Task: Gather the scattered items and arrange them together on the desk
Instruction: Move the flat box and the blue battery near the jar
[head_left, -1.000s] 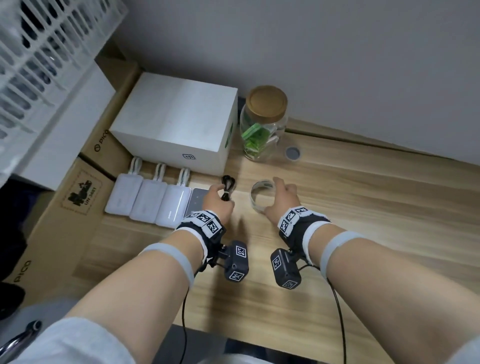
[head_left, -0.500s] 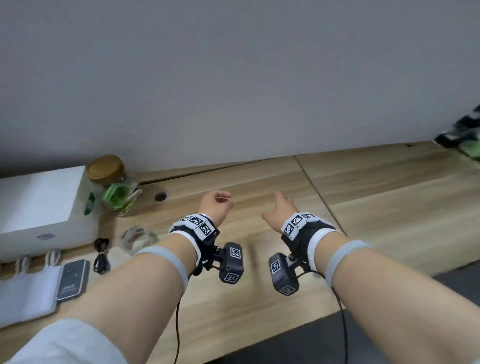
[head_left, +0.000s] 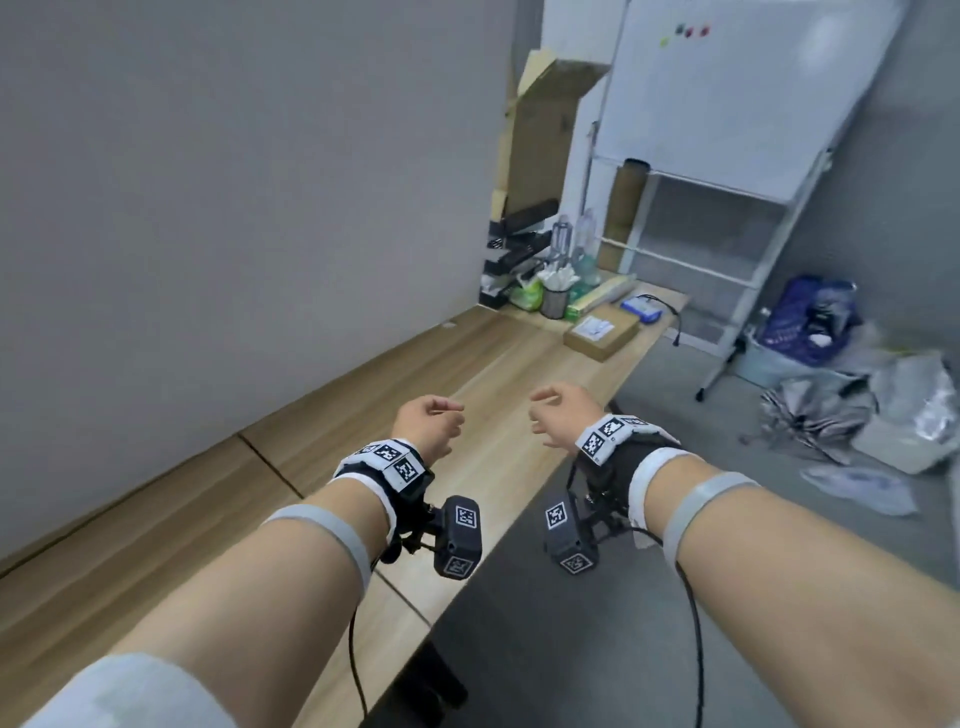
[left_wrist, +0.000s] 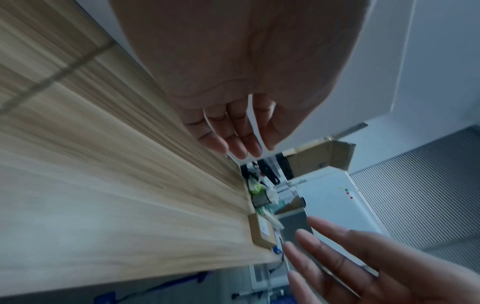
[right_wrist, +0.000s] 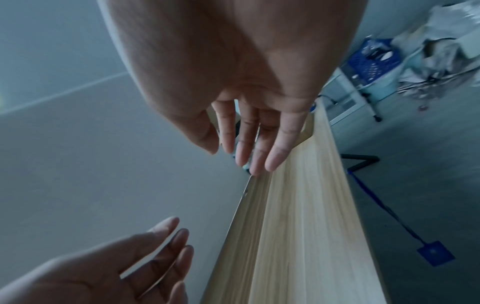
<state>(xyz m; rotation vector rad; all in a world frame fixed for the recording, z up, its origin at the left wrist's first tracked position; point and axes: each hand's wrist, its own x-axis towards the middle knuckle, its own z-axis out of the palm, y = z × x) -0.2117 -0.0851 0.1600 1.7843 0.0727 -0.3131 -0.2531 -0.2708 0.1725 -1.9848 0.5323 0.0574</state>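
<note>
Overhead, both hands (head_left: 493, 423) empty

Wooden desk (head_left: 197, 525), far end crowded: cardboard box (head_left: 601, 330), pen cup (head_left: 552, 301), green packets (head_left: 525, 296).

Soft, even indoor light with only faint shadows; the wrist views run dimmer and bluish. The desk (left_wrist: 103, 185) grain is smeared by motion blur, the wide lens bends straight lines at the edges, and the far clutter is soft
</note>
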